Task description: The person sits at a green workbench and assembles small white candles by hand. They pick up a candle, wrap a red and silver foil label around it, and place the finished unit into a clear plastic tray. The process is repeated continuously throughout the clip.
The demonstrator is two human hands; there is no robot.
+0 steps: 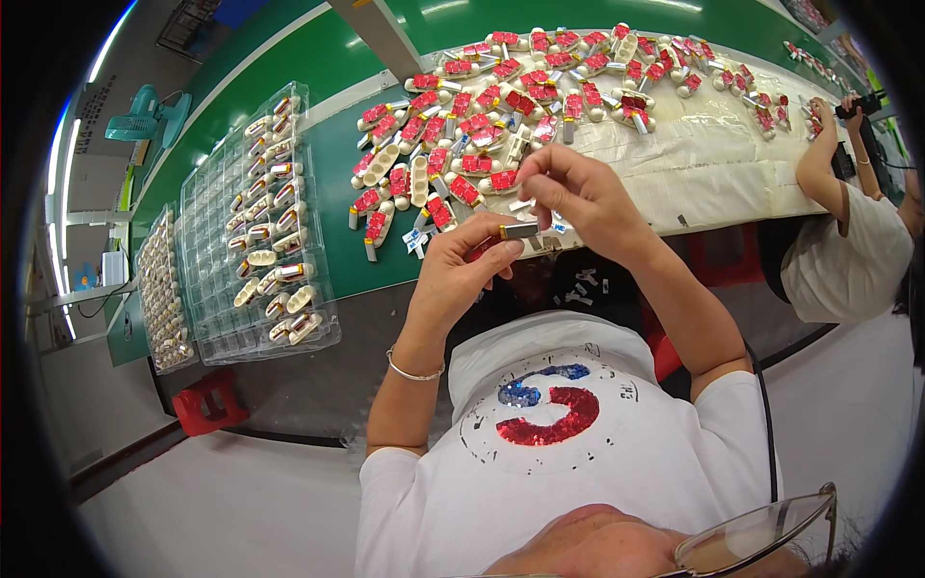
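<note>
My left hand (464,258) is closed around a small part with a silver end (521,230) and a yellow band; a bit of red shows between the fingers, and the rest is hidden. Just above and to its right, my right hand (588,200) has thumb and forefinger drawn together. Whatever they pinch is too small to make out. Beyond both hands lies a spread of similar parts (474,164), cream and rounded, with red tops and silver tabs. A few white and blue scraps (414,240) lie by the table's near edge, left of my left hand.
A clear plastic tray (207,231) to the left holds several parts along its right side. Farther left stands a fuller tray (162,289). A metal post (381,39) rises behind the pile. Red stool (210,403) lower left; a co-worker (848,231) sits at right.
</note>
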